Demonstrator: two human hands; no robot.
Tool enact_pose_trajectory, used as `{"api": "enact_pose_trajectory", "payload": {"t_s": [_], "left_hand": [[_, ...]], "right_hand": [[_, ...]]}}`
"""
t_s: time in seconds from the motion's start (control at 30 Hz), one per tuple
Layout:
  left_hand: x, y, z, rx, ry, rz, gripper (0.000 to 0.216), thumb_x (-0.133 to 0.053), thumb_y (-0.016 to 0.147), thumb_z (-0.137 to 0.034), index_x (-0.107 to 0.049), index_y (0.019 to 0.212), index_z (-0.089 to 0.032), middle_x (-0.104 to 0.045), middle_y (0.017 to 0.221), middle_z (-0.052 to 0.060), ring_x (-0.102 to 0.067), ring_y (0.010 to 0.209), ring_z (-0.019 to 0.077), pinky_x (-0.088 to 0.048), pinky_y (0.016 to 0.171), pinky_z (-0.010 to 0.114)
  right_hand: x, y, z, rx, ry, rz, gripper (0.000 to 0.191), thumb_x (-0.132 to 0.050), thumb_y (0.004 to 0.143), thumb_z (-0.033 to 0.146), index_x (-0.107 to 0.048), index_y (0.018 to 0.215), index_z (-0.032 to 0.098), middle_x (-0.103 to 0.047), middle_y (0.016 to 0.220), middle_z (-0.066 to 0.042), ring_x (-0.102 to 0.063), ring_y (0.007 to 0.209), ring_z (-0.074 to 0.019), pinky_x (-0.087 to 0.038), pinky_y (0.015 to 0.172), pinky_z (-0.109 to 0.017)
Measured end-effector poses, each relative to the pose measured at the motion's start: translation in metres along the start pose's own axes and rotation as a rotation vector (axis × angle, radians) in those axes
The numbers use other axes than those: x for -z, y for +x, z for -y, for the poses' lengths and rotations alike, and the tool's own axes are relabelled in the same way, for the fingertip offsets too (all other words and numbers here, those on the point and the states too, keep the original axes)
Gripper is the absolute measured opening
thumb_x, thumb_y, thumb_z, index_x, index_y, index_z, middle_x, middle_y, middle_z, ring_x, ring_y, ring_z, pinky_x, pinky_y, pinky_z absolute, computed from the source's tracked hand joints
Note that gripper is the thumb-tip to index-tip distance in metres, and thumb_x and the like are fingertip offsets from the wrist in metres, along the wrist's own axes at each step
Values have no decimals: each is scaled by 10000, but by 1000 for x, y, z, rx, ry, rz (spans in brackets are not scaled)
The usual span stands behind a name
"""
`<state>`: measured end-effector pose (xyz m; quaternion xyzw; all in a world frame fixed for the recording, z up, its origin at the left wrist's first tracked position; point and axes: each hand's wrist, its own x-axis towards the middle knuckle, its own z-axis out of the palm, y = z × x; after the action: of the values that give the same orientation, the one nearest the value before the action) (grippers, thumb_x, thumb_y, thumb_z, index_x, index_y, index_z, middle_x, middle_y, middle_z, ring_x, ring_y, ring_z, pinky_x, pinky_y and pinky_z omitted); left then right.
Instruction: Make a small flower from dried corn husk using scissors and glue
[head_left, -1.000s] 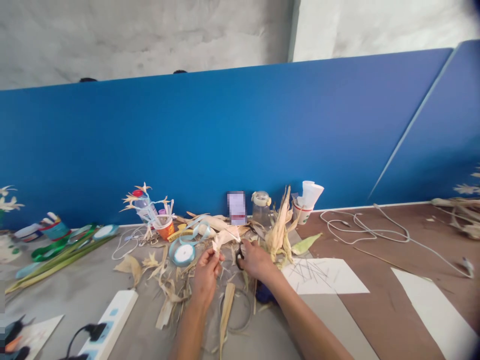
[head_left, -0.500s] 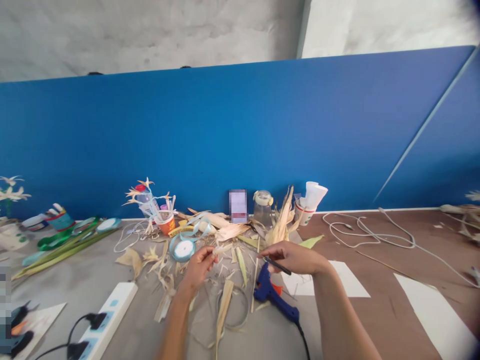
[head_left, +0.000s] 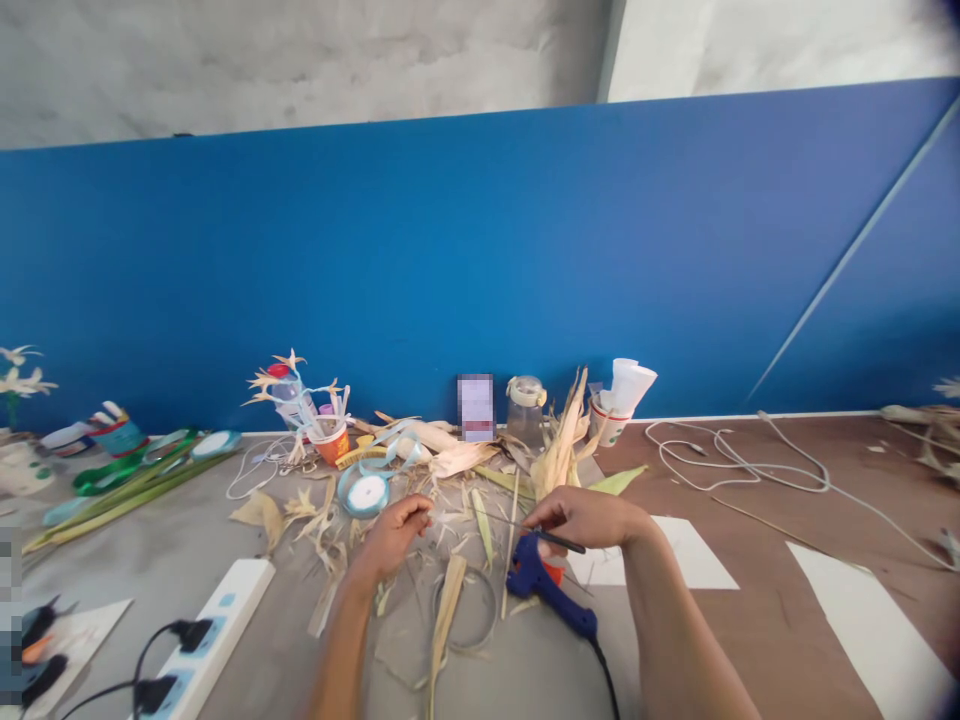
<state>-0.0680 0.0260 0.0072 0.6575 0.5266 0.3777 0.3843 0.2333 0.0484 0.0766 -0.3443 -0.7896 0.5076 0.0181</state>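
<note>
Black, slender tool [head_left: 568, 543] juts from the right hand [head_left: 592, 518].

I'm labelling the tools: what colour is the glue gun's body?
The glue gun is dark blue, clearest in the head view.

Ahead of you a blue partition [head_left: 480, 260] stands before a grey wall [head_left: 300, 60]. Near its foot you have a clear jar [head_left: 526, 415] beside a blurred panel [head_left: 475, 402]. On your right a white cable [head_left: 823, 475] lies looped on the brown tabletop [head_left: 772, 640], near a white sheet [head_left: 862, 610]. Your lower left holds a power strip [head_left: 229, 600] with two black plugs [head_left: 193, 635]; beyond it, a red-capped bottle [head_left: 287, 390] stands behind an orange cup [head_left: 334, 449].
</note>
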Motion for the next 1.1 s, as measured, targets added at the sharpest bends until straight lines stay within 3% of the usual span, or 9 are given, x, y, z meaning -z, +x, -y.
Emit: {"api": "enact_pose_trajectory", "payload": {"t_s": [0.37,0.6,1.1], "left_hand": [[1,-1,-1,30,-55,31,226,-500,759,-378,-566,761,-163,-511,653,-14,-473,618,131,-378,617,260],[4,-3,-9,42,-42,188,197,-508,756,-355,-543,723,-163,-499,617,-19,-461,605,126,-366,602,255],[7,-5,-4,22,-100,305,221,-533,765,-375,-536,717,-160,-465,622,-27,-431,596,116,-346,600,247]], "right_hand": [[-1,-1,4,-7,1,33,350,-613,710,378,-706,934,126,-496,569,21,-360,507,-65,-266,433,-167],[-2,5,-2,-3,-2,40,394,-644,679,386,-713,958,117,-533,589,10,-382,519,-68,-290,449,-164],[-2,8,-4,37,70,112,467,-657,676,437,-701,1002,107,-577,607,-6,-400,509,-67,-313,454,-165]]}}
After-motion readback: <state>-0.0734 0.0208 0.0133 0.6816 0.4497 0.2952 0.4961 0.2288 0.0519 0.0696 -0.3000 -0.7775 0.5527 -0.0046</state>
